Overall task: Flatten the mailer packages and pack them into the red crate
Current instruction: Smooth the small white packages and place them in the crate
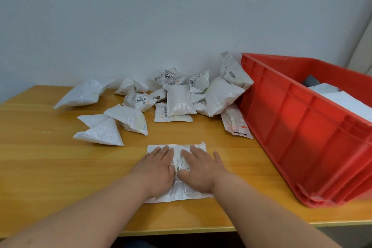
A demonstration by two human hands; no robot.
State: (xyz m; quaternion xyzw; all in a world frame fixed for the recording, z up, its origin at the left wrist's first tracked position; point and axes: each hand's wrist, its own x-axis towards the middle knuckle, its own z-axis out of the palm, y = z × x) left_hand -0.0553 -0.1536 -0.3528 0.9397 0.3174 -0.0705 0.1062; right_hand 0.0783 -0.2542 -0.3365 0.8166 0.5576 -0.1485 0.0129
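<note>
A white mailer package (177,157) with a printed label lies flat on the wooden table (40,167) near its front edge. My left hand (155,169) and my right hand (201,167) press down on it side by side, fingers straight and palms down. Behind it sits a loose pile of several crumpled white mailers (181,96), some puffed up. The red crate (302,127) stands at the right of the table, with flattened white mailers (346,100) inside it.
A plain wall (141,16) rises behind the table. One flat mailer (235,123) lies against the crate's left wall. Bare tabletop stretches to the left of my hands. The table's front edge (181,229) runs just under my forearms.
</note>
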